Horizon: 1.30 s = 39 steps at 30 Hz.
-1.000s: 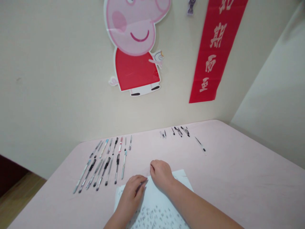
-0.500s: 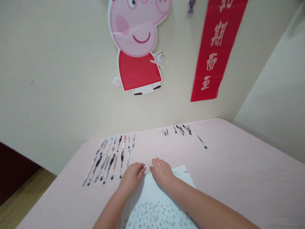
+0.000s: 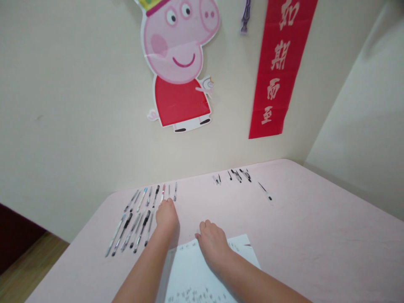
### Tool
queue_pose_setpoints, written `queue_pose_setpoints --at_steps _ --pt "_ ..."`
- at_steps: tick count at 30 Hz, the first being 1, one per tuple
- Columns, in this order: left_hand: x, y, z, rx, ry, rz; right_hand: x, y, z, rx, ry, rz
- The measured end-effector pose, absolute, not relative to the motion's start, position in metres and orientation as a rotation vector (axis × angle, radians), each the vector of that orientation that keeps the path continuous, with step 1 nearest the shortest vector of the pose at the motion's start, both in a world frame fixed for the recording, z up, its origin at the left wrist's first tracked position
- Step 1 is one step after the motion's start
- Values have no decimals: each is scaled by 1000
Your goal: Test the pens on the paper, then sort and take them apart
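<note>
My left hand [image 3: 167, 216] is over the right end of the near row of pens [image 3: 142, 231], fingers pointing away from me. Its fingertips are mostly hidden, and it covers the pens under it. My right hand [image 3: 213, 243] rests at the top edge of a sheet of paper [image 3: 192, 269] with handwritten characters. Its fingers are curled in, thumb close to the forefinger; whatever is between them cannot be made out. Beyond the left hand lies a far row of pens, with a pink one [image 3: 163, 192] just past the fingers.
Several small dark and clear pen parts [image 3: 236, 175] lie along the table's back edge. A slim black-tipped piece [image 3: 265, 190] lies apart on the right. The pink-covered table [image 3: 315, 235] meets a wall bearing a pig cutout [image 3: 183, 101] and a red banner [image 3: 274, 84].
My left hand has moved from the paper's top edge forward and left onto the pens. My right hand has stayed by the paper's top edge. The camera view has tilted up slightly.
</note>
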<state>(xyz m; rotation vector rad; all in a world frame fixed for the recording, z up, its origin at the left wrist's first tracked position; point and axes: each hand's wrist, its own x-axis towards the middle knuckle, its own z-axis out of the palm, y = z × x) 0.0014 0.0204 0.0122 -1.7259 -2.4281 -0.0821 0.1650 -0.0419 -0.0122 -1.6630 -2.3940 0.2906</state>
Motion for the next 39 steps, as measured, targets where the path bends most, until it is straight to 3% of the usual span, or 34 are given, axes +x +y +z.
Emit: queue_pose_setpoints --at_steps 13,16,22,25,39 --pt "14 12 24 -1938 -2369 -220 174 -24 -7 -1619 -2409 284" --pt "22 14 22 -2131 -2381 -489 172 -17 -4 -1541 -2438 262" --pt "26 14 0 -2266 -2533 -1549 169 -12 11 -1342 -2562 173" --pt "25 9 -6 -2155 -2571 -1885 169 -16 13 -1271 -2603 173" --pt "46 12 -2 -2179 -2570 -2079 175 -50 -3 -1135 -2721 82"
